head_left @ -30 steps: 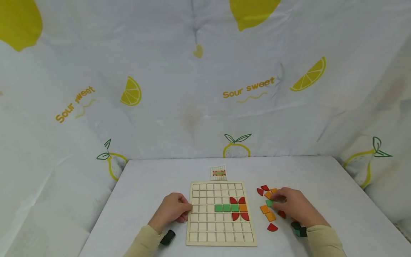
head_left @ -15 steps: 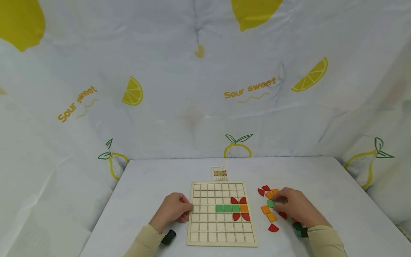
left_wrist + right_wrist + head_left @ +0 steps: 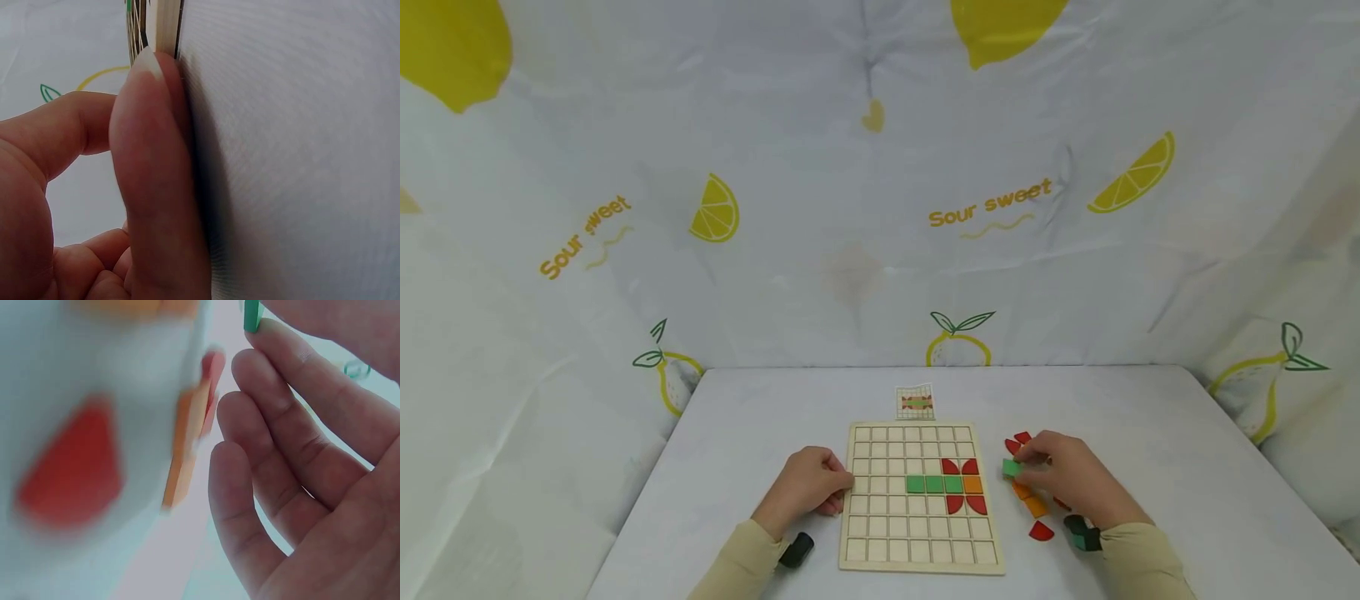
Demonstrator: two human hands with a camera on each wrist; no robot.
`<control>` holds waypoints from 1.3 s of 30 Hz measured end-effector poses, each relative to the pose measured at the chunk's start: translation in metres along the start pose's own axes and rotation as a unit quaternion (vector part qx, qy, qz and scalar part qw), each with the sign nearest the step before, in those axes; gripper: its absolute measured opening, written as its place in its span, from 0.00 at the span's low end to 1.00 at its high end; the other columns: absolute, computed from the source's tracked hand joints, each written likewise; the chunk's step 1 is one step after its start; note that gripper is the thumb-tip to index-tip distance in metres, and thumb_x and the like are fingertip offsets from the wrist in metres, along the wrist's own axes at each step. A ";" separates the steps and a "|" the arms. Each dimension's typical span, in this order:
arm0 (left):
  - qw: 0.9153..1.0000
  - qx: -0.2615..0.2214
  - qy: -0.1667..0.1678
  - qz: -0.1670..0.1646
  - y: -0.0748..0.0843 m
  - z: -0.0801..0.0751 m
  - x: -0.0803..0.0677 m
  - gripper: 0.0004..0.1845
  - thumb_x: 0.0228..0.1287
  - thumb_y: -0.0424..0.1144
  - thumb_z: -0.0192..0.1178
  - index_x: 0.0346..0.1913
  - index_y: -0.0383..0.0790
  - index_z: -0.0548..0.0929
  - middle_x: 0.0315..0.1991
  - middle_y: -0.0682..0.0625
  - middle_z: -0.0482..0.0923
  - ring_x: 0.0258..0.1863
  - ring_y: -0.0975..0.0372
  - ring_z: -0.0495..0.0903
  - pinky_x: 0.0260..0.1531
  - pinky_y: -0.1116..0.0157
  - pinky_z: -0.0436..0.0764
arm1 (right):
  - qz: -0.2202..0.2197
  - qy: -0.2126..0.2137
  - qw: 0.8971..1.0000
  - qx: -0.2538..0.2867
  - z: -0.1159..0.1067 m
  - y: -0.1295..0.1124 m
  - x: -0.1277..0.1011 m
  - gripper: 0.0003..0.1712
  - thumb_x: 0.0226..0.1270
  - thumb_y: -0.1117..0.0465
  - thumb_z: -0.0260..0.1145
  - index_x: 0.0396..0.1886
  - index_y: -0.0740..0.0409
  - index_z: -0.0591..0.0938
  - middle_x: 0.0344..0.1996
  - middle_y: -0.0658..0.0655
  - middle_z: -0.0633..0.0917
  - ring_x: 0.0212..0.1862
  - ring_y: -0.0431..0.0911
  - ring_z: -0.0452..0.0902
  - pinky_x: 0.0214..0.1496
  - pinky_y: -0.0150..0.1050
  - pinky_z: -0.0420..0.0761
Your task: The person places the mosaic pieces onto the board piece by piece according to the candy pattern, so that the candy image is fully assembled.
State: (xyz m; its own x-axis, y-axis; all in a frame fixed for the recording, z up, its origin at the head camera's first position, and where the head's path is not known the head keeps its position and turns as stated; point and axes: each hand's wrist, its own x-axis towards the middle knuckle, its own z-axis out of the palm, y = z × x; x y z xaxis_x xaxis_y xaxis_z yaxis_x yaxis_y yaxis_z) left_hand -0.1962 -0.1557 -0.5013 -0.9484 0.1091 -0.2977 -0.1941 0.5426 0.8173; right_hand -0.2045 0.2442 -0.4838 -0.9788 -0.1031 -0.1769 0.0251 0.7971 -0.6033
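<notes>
A wooden grid board [image 3: 880, 550] lies on the table, with green squares, an orange square [image 3: 972, 484] and red quarter-circles set in its right half. My left hand [image 3: 808, 485] holds the board's left edge; close up in the left wrist view, the thumb [image 3: 156, 169] meets that wooden edge. To the right of the board, my right hand [image 3: 1071, 477] pinches a green square tile [image 3: 1012, 468] between thumb and index finger. Its other fingers [image 3: 256, 425] are bent and hold nothing. Orange tiles [image 3: 1036, 506] and red quarter-circles lie beneath and around this hand, partly hidden by it.
Behind the board is a small pattern card [image 3: 915, 403]. One red quarter-circle [image 3: 1041, 531] lies nearest the front of the loose pieces. Black wrist devices [image 3: 796, 550] show at both wrists. A white lemon-print cloth [image 3: 820, 308] hangs behind the table.
My right hand has lifted the green tile from among the loose pieces and moved left with it, toward the board. The left hand stays at the board's edge.
</notes>
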 end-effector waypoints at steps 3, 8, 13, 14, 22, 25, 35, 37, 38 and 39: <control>1.000 -0.001 0.001 0.000 0.000 -0.001 0.000 0.08 0.59 0.40 0.67 0.33 0.38 0.81 0.20 0.47 0.83 0.16 0.63 0.82 0.18 0.66 0.84 | -0.030 0.005 0.999 -0.013 0.012 -0.018 0.006 0.11 0.55 0.52 0.78 0.37 0.43 0.88 0.38 0.44 0.84 0.44 0.43 0.77 0.49 0.42 0.83; 1.000 0.006 0.004 -0.001 0.001 -0.001 0.000 0.08 0.59 0.40 0.67 0.33 0.38 0.81 0.20 0.48 0.83 0.17 0.63 0.83 0.18 0.66 0.84 | -0.086 0.000 0.996 -0.019 0.032 -0.047 0.015 0.08 0.55 0.55 0.78 0.33 0.38 0.87 0.35 0.40 0.83 0.43 0.40 0.77 0.49 0.41 0.80; 1.000 0.010 0.007 0.000 -0.001 0.001 0.003 0.08 0.59 0.40 0.67 0.33 0.39 0.81 0.21 0.48 0.83 0.17 0.63 0.83 0.18 0.67 0.84 | -0.133 -0.018 0.990 -0.032 0.051 -0.072 0.018 0.09 0.56 0.53 0.78 0.35 0.40 0.87 0.33 0.40 0.82 0.38 0.39 0.75 0.44 0.37 0.80; 1.000 0.010 0.007 -0.003 -0.001 0.001 0.004 0.08 0.59 0.40 0.67 0.33 0.39 0.81 0.21 0.49 0.83 0.17 0.63 0.83 0.18 0.67 0.84 | -0.144 -0.023 0.989 -0.034 0.055 -0.078 0.019 0.09 0.57 0.53 0.78 0.36 0.40 0.87 0.33 0.40 0.81 0.38 0.39 0.75 0.43 0.36 0.79; 1.000 0.005 0.007 -0.009 -0.002 0.001 0.004 0.08 0.58 0.39 0.67 0.33 0.39 0.80 0.21 0.49 0.83 0.16 0.63 0.83 0.18 0.67 0.84 | -0.201 -0.037 0.978 -0.044 0.078 -0.103 0.020 0.09 0.58 0.52 0.77 0.38 0.43 0.88 0.36 0.41 0.83 0.41 0.39 0.77 0.47 0.40 0.81; 1.000 0.006 0.004 -0.009 -0.003 0.000 0.005 0.08 0.59 0.40 0.67 0.33 0.39 0.81 0.21 0.48 0.83 0.16 0.63 0.83 0.18 0.66 0.84 | -0.208 -0.036 0.976 -0.060 0.083 -0.106 0.020 0.09 0.59 0.51 0.77 0.38 0.42 0.88 0.36 0.40 0.82 0.42 0.37 0.77 0.49 0.41 0.81; 1.000 0.005 0.006 0.005 -0.002 -0.001 0.002 0.08 0.58 0.39 0.67 0.33 0.39 0.81 0.21 0.49 0.83 0.17 0.63 0.83 0.18 0.66 0.84 | -0.239 -0.032 0.968 -0.077 0.089 -0.112 0.022 0.11 0.57 0.51 0.78 0.39 0.45 0.89 0.35 0.40 0.83 0.39 0.36 0.76 0.44 0.37 0.80; 1.000 0.004 0.006 0.006 -0.002 -0.001 0.001 0.07 0.58 0.39 0.67 0.33 0.39 0.81 0.21 0.49 0.83 0.17 0.63 0.83 0.18 0.66 0.84 | -0.239 -0.034 0.968 -0.075 0.090 -0.113 0.022 0.12 0.57 0.51 0.77 0.40 0.46 0.89 0.35 0.41 0.83 0.39 0.36 0.77 0.44 0.36 0.80; 1.000 0.003 0.006 0.006 -0.001 -0.001 0.001 0.07 0.58 0.39 0.67 0.33 0.39 0.81 0.21 0.49 0.83 0.17 0.63 0.83 0.18 0.66 0.84 | -0.238 -0.034 0.968 -0.076 0.091 -0.113 0.022 0.12 0.57 0.50 0.77 0.40 0.46 0.89 0.35 0.41 0.83 0.39 0.36 0.77 0.44 0.36 0.80; 1.000 0.002 0.005 0.006 -0.001 -0.001 0.001 0.07 0.58 0.39 0.67 0.33 0.39 0.81 0.21 0.49 0.83 0.17 0.63 0.83 0.18 0.66 0.84 | -0.237 -0.033 0.968 -0.077 0.091 -0.114 0.023 0.13 0.57 0.50 0.77 0.40 0.46 0.89 0.35 0.41 0.83 0.39 0.37 0.77 0.43 0.35 0.80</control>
State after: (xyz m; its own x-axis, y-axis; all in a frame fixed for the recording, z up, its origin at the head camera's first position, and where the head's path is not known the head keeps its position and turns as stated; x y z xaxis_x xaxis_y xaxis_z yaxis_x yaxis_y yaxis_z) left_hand -0.1973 -0.1570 -0.5021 -0.9533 0.1070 -0.2825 -0.1815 0.5447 0.8187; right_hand -0.2109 0.0971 -0.4900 -0.8576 -0.5129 0.0392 -0.4593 0.7292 -0.5073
